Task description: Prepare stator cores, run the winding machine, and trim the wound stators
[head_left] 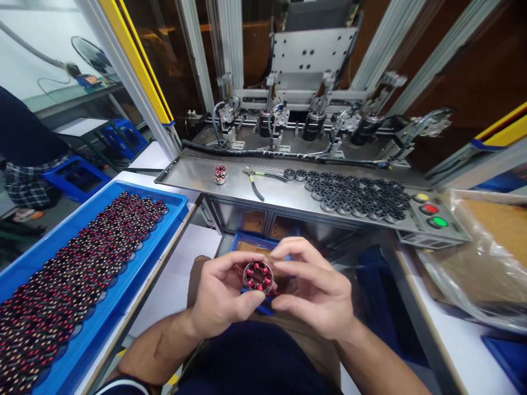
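Between my hands, above my lap, is a ring-shaped motor stator (258, 276) with red wire coils and a thin metal rim. My left hand (224, 288) grips it, thumb at its lower edge and fingers over the top and behind. My right hand (317, 285) is close by on the right, fingers curved and apart from the thumb, tips beside the stator's rim. Thin reddish wire ends show near the right thumb; whether the fingertips touch them I cannot tell. Ahead, two wound stators (220, 176) sit on the metal ledge (193, 174), left of green-and-black cutting pliers (259, 178).
A blue tray (181, 202) full of red-wound stators stands left. Many dark unwound cores (358, 195) cover the ledge's right side, by a button box (436, 219). Behind is a winding machine (315, 118). Plastic-wrapped cardboard (498, 247) lies right; a seated person (27, 142) is far left.
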{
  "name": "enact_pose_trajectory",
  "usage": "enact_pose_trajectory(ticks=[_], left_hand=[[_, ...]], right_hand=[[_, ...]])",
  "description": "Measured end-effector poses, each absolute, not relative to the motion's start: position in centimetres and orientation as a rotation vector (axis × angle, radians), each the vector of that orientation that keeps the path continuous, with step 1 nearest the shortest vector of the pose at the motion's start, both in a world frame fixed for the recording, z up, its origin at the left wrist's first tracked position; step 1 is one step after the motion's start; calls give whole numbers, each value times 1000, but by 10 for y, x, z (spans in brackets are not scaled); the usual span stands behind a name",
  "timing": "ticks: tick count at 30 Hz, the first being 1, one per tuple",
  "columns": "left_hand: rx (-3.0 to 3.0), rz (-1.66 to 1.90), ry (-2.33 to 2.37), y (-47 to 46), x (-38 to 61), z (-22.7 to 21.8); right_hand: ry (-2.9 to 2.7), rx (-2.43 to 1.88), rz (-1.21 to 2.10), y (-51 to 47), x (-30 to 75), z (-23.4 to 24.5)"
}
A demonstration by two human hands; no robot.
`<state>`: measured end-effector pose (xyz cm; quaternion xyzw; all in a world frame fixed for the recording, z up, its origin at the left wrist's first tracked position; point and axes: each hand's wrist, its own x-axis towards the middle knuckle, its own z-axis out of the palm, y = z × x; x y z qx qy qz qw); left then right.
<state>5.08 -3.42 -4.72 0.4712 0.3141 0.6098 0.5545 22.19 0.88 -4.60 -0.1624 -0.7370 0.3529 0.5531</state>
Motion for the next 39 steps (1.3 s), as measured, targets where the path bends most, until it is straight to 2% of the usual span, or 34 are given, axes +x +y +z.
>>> enact_pose_trajectory(ticks=[7, 14, 16, 19, 27, 39], left_hand=[[994, 1327, 679, -34, 54, -57], [927, 1334, 621, -31, 55, -57], [993, 1390, 625, -31, 57, -56], [1136, 1513, 619, -32, 59, -56], [1229, 1730, 692, -35, 67, -63], [1227, 1194, 573, -28, 43, -70]], right_hand=[[-1864, -277, 696, 16, 220, -36], [-1893, -488, 84, -9, 228, -41], [-1877, -544, 6, -15, 229, -45], [-1808, -588, 73, -20, 223, -48], [-1444, -725, 542, -25, 192, -54], [-1612, -659, 481, -11, 205, -58]])
